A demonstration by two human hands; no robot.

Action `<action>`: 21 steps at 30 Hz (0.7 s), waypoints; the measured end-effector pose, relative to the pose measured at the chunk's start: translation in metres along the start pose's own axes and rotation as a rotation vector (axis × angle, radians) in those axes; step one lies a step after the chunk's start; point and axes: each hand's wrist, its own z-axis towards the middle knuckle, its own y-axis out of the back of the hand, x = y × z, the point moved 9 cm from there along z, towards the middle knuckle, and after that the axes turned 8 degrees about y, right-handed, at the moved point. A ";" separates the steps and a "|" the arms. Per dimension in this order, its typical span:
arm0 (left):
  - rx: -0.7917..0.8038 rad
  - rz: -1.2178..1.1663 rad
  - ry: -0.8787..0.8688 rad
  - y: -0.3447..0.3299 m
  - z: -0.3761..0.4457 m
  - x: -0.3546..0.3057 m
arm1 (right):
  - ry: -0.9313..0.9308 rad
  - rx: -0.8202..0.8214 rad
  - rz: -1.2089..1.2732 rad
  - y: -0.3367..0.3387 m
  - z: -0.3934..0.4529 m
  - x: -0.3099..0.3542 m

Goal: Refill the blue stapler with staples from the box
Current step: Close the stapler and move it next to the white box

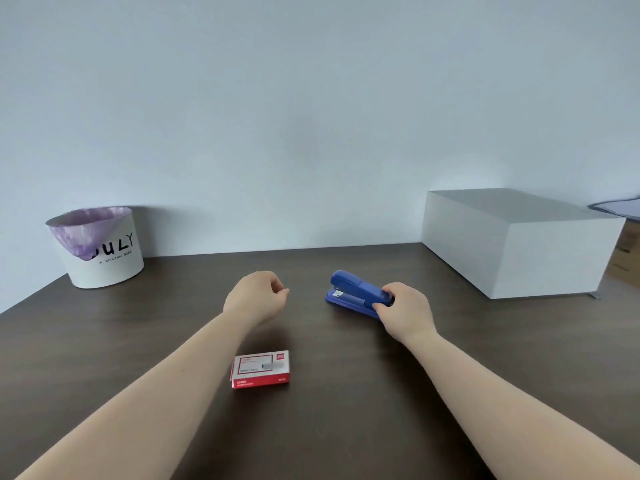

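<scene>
The blue stapler lies closed on the dark wooden table, right of centre, its nose pointing away to the left. My right hand grips its rear end with thumb and fingers. My left hand hovers left of the stapler, fingers loosely curled and holding nothing. A red and white staple box lies closed on the table nearer to me, just right of my left forearm.
A white bin with a purple liner stands at the back left against the wall. A large grey-white box sits at the back right. A cardboard box shows past the table's right edge.
</scene>
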 end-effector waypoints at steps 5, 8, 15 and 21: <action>0.010 -0.152 0.038 -0.046 0.016 -0.068 | -0.081 -0.065 0.011 0.021 0.019 -0.045; 0.034 -0.175 0.041 -0.079 0.020 -0.100 | -0.117 -0.134 -0.024 0.032 0.030 -0.068; 0.044 -0.124 -0.045 -0.134 0.037 -0.144 | -0.196 -0.234 -0.077 0.040 0.076 -0.110; 0.016 -0.018 -0.082 -0.147 0.055 -0.160 | -0.188 -0.215 -0.151 0.037 0.124 -0.127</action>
